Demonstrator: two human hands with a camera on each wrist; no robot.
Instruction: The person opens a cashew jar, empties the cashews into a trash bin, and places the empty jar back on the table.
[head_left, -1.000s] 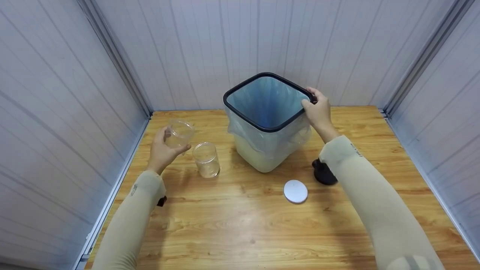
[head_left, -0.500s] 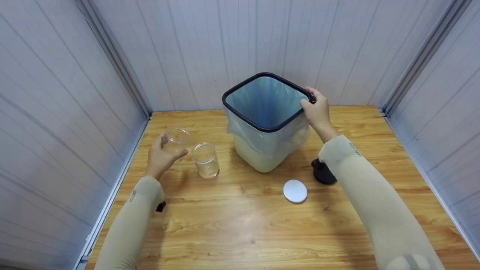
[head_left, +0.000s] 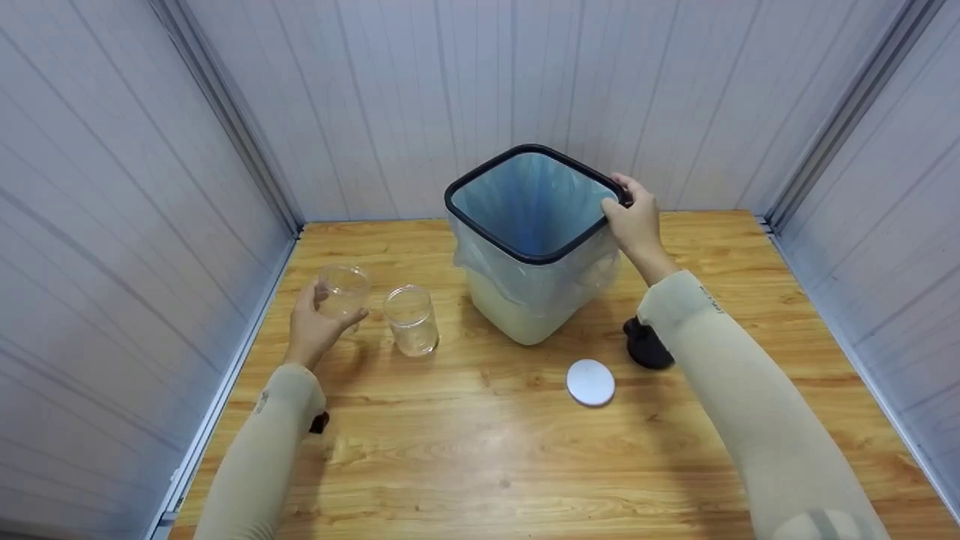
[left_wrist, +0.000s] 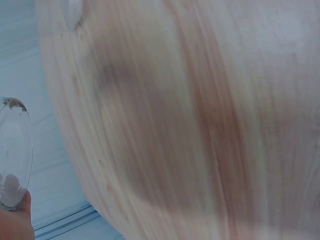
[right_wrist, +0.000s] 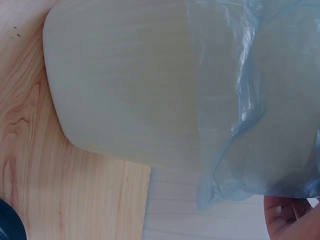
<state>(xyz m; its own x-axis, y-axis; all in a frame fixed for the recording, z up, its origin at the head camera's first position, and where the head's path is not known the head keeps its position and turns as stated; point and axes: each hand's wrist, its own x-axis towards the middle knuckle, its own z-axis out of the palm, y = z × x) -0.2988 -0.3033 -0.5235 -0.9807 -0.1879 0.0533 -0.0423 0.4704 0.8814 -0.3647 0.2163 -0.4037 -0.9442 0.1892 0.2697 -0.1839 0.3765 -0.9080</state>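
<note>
On the left, my left hand [head_left: 313, 328] holds a clear jar [head_left: 345, 289] between thumb and fingers, above the wooden table. The left wrist view catches that jar's round end [left_wrist: 16, 145], with a brownish patch at its edge. A second clear jar [head_left: 413, 322] stands upright just right of this hand. My right hand [head_left: 636, 223] grips the right corner of the black rim of a trash bin [head_left: 506, 304]. A bluish bag [head_left: 536, 289] lines the bin and folds over its outside; the right wrist view shows the fingers [right_wrist: 280, 212] at the rim.
A round white lid [head_left: 591, 382] lies on the table [head_left: 465, 450] in front of the bin. A black round-based object [head_left: 647, 346] stands beside it, partly behind the right sleeve. Pale panel walls [head_left: 375, 112] enclose the table at the back and sides.
My left hand has moved down and slightly left with the clear jar, away from the standing jar. The right hand stays on the bin's rim.
</note>
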